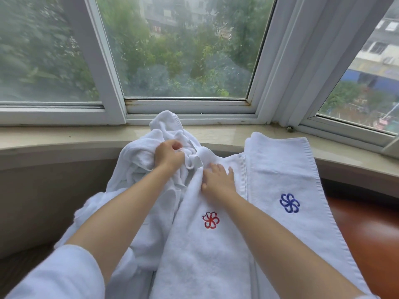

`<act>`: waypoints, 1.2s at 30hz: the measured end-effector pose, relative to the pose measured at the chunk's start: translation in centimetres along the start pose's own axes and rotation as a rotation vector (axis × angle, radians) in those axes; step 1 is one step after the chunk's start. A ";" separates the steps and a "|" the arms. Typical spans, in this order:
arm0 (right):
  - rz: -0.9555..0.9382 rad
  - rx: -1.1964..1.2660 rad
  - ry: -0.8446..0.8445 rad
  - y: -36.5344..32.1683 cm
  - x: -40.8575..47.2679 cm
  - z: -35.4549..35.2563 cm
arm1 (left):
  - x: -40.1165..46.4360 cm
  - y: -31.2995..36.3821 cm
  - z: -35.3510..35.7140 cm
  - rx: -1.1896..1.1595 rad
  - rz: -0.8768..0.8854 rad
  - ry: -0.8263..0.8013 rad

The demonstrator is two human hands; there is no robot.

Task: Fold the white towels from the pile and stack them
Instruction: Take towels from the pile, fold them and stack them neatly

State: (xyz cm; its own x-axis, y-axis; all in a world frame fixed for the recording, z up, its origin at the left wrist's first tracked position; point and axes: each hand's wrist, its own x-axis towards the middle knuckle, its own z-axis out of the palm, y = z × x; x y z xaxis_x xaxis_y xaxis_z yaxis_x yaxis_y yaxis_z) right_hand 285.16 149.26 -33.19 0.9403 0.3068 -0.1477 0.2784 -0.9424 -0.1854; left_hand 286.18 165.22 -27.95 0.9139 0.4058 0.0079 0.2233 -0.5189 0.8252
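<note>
from the head camera: the step in hand looks like getting the next towel ready. the left hand (170,155) has its fingers curled tight around a bunch of cloth at the top of the crumpled pile of soft white towels (138,169), which sits under and to the left of that hand. the right hand (218,180) lies just beside the left one, with fingers spread and almost straight, pressing flat on the long white towel with a red flower mark (209,220). this towel runs from under the right hand back toward the person. to the right of the right hand, touching the red-mark towel along its edge, lies the flat folded white towel with a blue flower mark (289,202). its far end rests on the pale stone window sill (64,137).

next, i think the left hand must pull one towel free of the pile while the right hand holds the flat towel down, then spread it out to fold.
</note>
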 end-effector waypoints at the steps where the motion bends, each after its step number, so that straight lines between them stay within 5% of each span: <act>1: -0.037 0.050 0.067 -0.2 0.0 -0.3 | -0.2 0.0 -0.2 0.009 0.050 -0.036; 3: -0.120 0.062 0.107 -0.1 -0.5 -0.3 | -0.8 0.2 -0.9 0.104 0.263 -0.105; 6: -0.088 0.011 0.105 -0.1 -1.2 -0.2 | -1.0 0.1 -2.3 0.264 0.599 0.158; 8: -0.043 0.084 0.186 -0.9 -1.1 -1.0 | -0.4 -0.1 -3.1 0.550 0.465 0.255; 10: -0.019 0.213 0.232 -2.0 -1.3 -1.7 | 0.1 -0.6 -4.1 0.710 0.049 0.065; 13: -0.040 0.383 0.236 -3.6 -2.2 -2.1 | 0.0 -2.1 -5.0 0.583 -0.253 -0.194; 19: -0.083 0.445 0.256 -5.9 -3.0 -3.4 | -0.8 -1.3 -7.4 0.209 -0.142 0.181; 23: -0.071 0.741 0.204 -7.4 -3.3 -4.7 | -2.0 2.4 -10.6 -0.041 -0.059 0.377; 29: -0.103 1.166 0.269 -9.6 -4.6 -6.9 | -5.6 7.3 -13.3 -0.255 0.134 0.285; 34: -0.054 1.042 0.376 -8.5 -5.4 -10.0 | -8.5 10.4 -14.1 -0.408 0.208 0.055; 36: -0.028 0.583 0.300 -6.8 -6.5 -10.8 | -9.5 12.0 -14.6 -0.423 0.253 0.068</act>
State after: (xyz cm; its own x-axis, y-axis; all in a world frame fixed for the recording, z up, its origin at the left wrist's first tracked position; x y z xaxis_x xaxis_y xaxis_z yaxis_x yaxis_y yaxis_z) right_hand 279.33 152.22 -20.50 0.9714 0.2004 0.1270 0.2314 -0.6823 -0.6935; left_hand 275.24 166.09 -9.89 0.8944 0.3619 0.2629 -0.1731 -0.2621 0.9494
